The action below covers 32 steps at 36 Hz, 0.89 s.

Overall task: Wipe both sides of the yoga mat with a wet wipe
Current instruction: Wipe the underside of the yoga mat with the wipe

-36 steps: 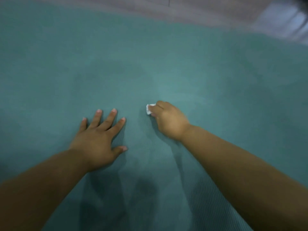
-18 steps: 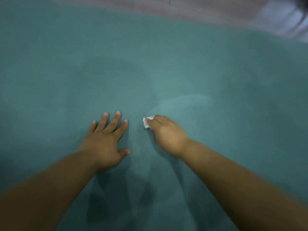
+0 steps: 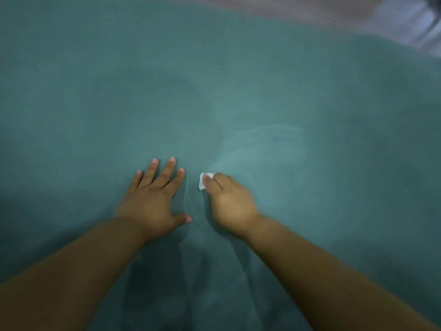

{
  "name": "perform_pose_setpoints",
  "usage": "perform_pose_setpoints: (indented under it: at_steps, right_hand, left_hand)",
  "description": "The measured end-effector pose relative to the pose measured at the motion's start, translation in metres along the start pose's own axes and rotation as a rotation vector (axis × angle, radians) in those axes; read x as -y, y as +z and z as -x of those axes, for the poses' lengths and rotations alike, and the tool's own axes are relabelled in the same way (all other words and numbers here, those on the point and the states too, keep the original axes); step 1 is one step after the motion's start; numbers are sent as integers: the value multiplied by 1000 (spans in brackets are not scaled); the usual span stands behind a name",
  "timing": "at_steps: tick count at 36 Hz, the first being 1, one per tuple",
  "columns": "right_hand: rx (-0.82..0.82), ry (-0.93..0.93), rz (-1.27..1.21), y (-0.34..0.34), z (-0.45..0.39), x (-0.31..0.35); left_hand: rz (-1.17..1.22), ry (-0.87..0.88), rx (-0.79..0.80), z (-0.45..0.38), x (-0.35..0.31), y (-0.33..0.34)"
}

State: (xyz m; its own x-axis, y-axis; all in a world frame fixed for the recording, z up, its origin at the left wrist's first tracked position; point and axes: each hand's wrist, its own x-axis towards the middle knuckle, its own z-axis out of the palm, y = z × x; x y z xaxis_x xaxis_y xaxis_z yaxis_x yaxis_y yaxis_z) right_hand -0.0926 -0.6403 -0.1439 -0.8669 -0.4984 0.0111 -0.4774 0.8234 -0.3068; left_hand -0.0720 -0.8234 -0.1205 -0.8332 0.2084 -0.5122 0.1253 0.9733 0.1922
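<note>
Since a second ago both my hands have drawn back toward me across the mat, and a pale damp streak now shows where the wipe had been.

My right hand [image 3: 230,201] has its fingers [image 3: 216,181] curled over the wet wipe [image 3: 204,180], pressing the small white wad down onto the yoga mat [image 3: 310,91]; only a corner of it pokes out past the fingertips. I judge it is bunched small so the pressure lands on one patch. My left hand [image 3: 152,201] lies flat just beside it, fingers straight and a little spread, thumb out to the side, holding nothing. I take it to be there to pin the mat and bear my weight while the other hand scrubs.

The teal mat fills nearly the whole view, lying flat with its ribbed texture showing near my right forearm. Past its far edge runs a strip of floor [image 3: 298,10], and something pale and blurred sits in the top right corner [image 3: 410,22]; I cannot tell what it is.

I can read no brand, label or writing on the mat or the wipe.
</note>
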Motion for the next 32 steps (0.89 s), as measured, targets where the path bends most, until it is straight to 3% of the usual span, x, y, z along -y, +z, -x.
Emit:
perform_pose_setpoints:
  at_steps: [2,4,9,10,12,14,16,20,23,25,30,32]
  right_hand:
    - [81,-152,53,-14,14,-28]
    - [64,-57,144,-34,22,-72]
    - [-102,878,153,-69,39,-129]
    - [-145,995,130,-64,37,-121]
    - [-176,1049,94,-44,26,-91]
    - [-178,859,84,-18,15,-53]
    - [-156,519,62,-2,15,-14]
    - [75,-1,79,-9,40,8]
    - [280,-100,177,-38,56,-38]
    - [215,81,216,-51,67,-76]
    - [-46,921,138,-56,75,-97]
    - [-105,982,106,-36,65,-64]
  left_hand:
    - [-5,-9,-4,4,-1,4]
    - [-8,-20,-10,7,-1,8]
    - [10,-23,-19,4,-1,10]
    - [16,-24,-17,4,-1,10]
    - [27,-26,-13,4,-2,10]
    - [36,-29,-10,4,-2,10]
    - [41,-31,-8,5,-2,9]
    - [32,-23,9,9,-4,6]
    - [5,-10,27,24,-2,11]
    - [-10,-5,18,37,-2,19]
    - [16,-24,-2,44,-6,26]
    - [14,-24,1,43,-6,26]
